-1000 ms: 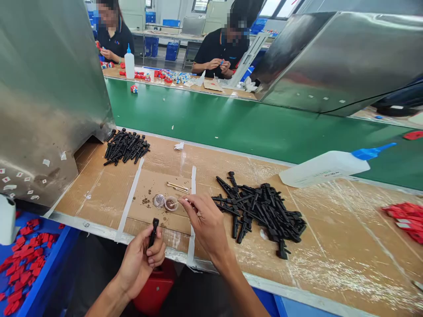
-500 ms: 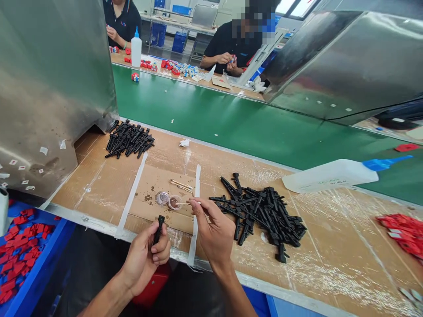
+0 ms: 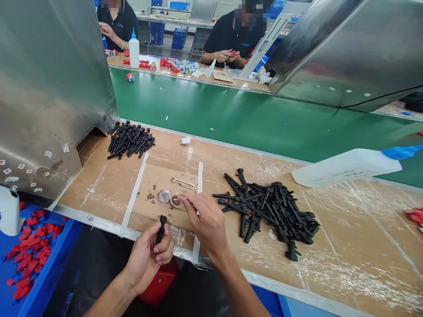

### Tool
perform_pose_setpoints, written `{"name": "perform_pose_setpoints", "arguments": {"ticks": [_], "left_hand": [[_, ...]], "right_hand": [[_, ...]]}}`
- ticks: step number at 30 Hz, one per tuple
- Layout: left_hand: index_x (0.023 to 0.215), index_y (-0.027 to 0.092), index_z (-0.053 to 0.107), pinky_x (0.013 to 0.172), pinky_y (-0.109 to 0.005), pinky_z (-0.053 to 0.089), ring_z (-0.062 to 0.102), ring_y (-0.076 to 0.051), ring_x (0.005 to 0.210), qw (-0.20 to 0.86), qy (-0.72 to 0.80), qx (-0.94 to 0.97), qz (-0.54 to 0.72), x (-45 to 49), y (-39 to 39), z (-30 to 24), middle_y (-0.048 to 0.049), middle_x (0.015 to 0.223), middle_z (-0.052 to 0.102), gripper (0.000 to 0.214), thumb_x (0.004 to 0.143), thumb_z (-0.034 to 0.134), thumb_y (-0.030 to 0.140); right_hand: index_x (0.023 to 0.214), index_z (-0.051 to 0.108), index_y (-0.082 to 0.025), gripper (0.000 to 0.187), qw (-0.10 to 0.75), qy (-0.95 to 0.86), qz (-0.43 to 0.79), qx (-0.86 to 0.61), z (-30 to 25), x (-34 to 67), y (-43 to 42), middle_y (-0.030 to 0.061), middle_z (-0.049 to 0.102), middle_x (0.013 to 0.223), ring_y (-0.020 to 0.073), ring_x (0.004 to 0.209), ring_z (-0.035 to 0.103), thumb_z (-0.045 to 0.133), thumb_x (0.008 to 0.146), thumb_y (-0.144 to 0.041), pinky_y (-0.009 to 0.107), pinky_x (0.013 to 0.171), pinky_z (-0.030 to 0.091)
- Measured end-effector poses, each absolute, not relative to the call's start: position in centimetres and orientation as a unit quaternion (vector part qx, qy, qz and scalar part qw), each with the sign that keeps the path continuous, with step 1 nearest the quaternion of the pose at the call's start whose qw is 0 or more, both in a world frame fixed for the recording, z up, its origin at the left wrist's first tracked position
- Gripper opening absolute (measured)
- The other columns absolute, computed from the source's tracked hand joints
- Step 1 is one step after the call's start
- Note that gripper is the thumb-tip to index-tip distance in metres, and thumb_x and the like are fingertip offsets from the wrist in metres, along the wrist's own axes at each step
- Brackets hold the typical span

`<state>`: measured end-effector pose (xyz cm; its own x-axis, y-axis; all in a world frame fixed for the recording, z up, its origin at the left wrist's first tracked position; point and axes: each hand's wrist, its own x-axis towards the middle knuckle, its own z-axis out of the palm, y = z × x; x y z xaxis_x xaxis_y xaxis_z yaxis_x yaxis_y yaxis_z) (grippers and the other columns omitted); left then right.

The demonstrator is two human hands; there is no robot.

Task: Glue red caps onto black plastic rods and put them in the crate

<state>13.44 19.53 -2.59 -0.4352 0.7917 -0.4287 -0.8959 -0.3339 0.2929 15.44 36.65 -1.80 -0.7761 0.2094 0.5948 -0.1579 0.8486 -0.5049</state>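
My left hand (image 3: 150, 255) is closed around a small black plastic part (image 3: 161, 229), holding it upright at the bench's near edge. My right hand (image 3: 205, 220) pinches a thin stick whose tip sits at a small round cap (image 3: 176, 200) holding brown paste. A second, clear cap (image 3: 164, 197) lies just left of it. Spare sticks (image 3: 183, 182) lie behind the caps. A big pile of black parts (image 3: 271, 211) lies right of my right hand, and a smaller pile (image 3: 130, 140) lies at the back left.
A white squeeze bottle with a blue tip (image 3: 350, 167) lies on its side at the right. A green conveyor belt (image 3: 231, 119) runs behind the cardboard-covered bench. Steel hoods stand left and right. A blue bin with red pieces (image 3: 29, 246) sits lower left. Two people work across the belt.
My right hand has brought the stick's tip from beside the cap into the paste cap. My left hand has kept its hold on the black part. The view has shifted slightly.
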Motion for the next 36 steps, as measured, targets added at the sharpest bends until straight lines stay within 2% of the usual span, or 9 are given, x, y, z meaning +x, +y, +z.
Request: {"name": "perform_pose_setpoints", "arguments": {"ticks": [6, 20, 26, 36], "left_hand": [[0.083, 0.014, 0.056, 0.048, -0.023, 0.016, 0.016, -0.007, 0.046, 0.521, 0.253, -0.093, 0.810, 13.4, 19.4, -2.6, 0.0082, 0.053, 0.024, 0.027, 0.096, 0.045, 0.034], [0.085, 0.015, 0.055, 0.048, -0.022, 0.015, 0.017, -0.007, 0.045, 0.528, 0.250, -0.098, 0.806, 13.4, 19.3, -3.0, 0.0085, 0.052, 0.023, 0.027, 0.097, 0.040, 0.034], [0.084, 0.015, 0.056, 0.048, -0.022, 0.016, 0.017, -0.007, 0.045, 0.534, 0.246, -0.106, 0.802, 13.3, 19.2, -3.0, 0.0084, 0.052, 0.023, 0.028, 0.097, 0.042, 0.035], [0.084, 0.015, 0.056, 0.048, -0.023, 0.014, 0.016, -0.008, 0.044, 0.535, 0.244, -0.102, 0.802, 13.2, 19.5, -2.8, 0.0084, 0.052, 0.023, 0.031, 0.099, 0.036, 0.033]], "right_hand": [[0.097, 0.067, -0.019, 0.013, 0.339, -0.899, 0.277, -0.005, -1.4, 15.5, 36.5, 0.0051, 0.074, 0.088, 0.0180, 0.078, 0.066, 0.056, 0.094, -0.014, 0.033, 0.074, 0.055], [0.094, 0.070, -0.022, 0.016, 0.403, -0.844, 0.327, -0.133, -1.5, 18.2, 35.7, 0.0022, 0.074, 0.085, 0.0166, 0.075, 0.068, 0.063, 0.088, -0.009, 0.029, 0.072, 0.054], [0.100, 0.069, -0.024, 0.029, 0.415, -0.829, 0.365, -0.084, -1.6, 19.3, 33.7, 0.0024, 0.074, 0.084, 0.0190, 0.074, 0.069, 0.065, 0.083, -0.001, 0.033, 0.067, 0.054], [0.102, 0.066, -0.024, 0.030, 0.393, -0.843, 0.364, -0.043, -2.2, 18.9, 32.8, 0.0030, 0.075, 0.085, 0.0192, 0.074, 0.071, 0.064, 0.084, -0.001, 0.034, 0.066, 0.056]]}}
